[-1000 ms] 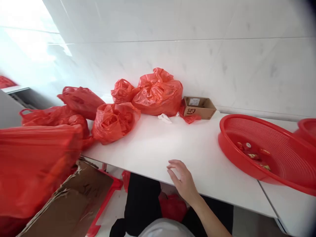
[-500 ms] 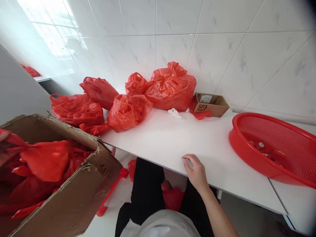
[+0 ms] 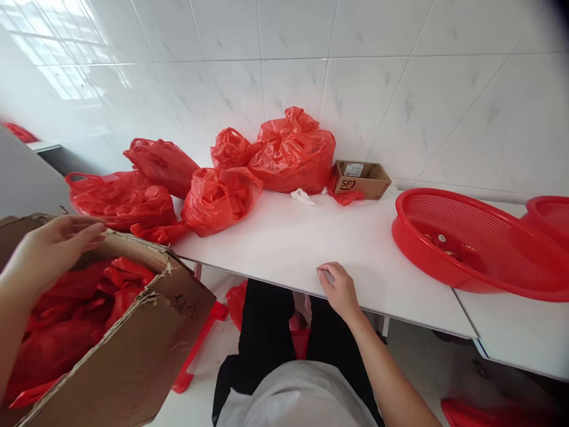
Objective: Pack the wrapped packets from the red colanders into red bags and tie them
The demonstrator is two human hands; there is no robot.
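Note:
My left hand (image 3: 60, 246) is over the far rim of a large open cardboard box (image 3: 128, 338) at the lower left, fingers stretched out and nothing seen in them. Below it, crumpled red plastic bags (image 3: 66, 332) fill the inside of the box. My right hand (image 3: 340, 290) rests at the front edge of the white table (image 3: 284, 237). Its fingers are curled, with the thumb near the index finger, and no object shows in the grasp.
Several full red plastic bags (image 3: 222, 198) line the back left of the table. Beside them are a white scrap (image 3: 303, 197) and a small SF carton (image 3: 364, 181). To the right sits a red mesh basket (image 3: 462, 267) holding small items, with another red basket (image 3: 551, 216) behind it.
My left hand has come up from the box's left side to its far rim, and a red bag earlier beside it has dropped lower. The view has turned right. My right hand stays put.

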